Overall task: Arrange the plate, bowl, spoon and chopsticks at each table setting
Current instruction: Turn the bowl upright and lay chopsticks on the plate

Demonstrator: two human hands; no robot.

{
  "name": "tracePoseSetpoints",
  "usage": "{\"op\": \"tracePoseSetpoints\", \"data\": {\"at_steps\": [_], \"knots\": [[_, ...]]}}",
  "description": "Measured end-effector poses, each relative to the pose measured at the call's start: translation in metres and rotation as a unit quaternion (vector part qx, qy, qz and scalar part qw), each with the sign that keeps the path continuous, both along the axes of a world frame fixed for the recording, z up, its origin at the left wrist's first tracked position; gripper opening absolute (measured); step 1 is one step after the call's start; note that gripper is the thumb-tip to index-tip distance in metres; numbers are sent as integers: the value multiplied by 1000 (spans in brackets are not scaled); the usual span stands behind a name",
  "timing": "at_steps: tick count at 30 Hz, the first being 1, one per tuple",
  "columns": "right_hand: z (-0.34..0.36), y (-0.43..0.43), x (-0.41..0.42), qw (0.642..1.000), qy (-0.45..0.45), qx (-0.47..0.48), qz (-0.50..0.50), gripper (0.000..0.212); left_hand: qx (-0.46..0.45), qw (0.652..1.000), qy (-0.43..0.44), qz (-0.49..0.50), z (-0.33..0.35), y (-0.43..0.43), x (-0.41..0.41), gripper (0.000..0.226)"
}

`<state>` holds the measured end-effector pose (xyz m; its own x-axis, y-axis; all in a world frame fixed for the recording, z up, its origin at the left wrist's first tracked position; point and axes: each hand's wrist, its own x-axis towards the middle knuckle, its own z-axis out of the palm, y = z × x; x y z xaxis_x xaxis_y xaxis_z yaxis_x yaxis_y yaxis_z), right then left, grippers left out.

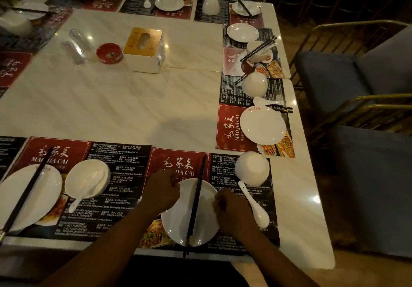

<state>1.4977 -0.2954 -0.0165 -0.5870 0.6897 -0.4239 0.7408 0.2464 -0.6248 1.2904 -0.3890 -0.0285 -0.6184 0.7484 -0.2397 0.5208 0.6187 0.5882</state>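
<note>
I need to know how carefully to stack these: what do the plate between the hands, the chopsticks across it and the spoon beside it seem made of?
The plate looks glossy white with a sheen: glazed ceramic or melamine, cannot tell which. The chopsticks are smooth, uniform black: probably plastic or lacquered wood. The spoon has the same glossy white: likely alike.
</note>
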Motion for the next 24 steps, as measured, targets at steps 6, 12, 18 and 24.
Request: {"op": "tracePoseSetpoints", "data": {"at_steps": [6, 12, 18, 24], "knots": [[-21, -35, -43, 999, 2, -5, -49, 30, -9, 1000, -3, -15, -7, -5, -6, 20], [-23, -34, -52, 995, -34, -34, -90, 38, 9, 999, -24, -35, -11, -9, -11, 23], [-18, -24, -41, 994, -41, -54, -91, 6, 18, 997, -21, -73, -15, -4, -16, 23], [-5, -6, -9, 990, -37, -36, -135, 17, 16, 988, 16, -155, -22, 13, -18, 29]]}}
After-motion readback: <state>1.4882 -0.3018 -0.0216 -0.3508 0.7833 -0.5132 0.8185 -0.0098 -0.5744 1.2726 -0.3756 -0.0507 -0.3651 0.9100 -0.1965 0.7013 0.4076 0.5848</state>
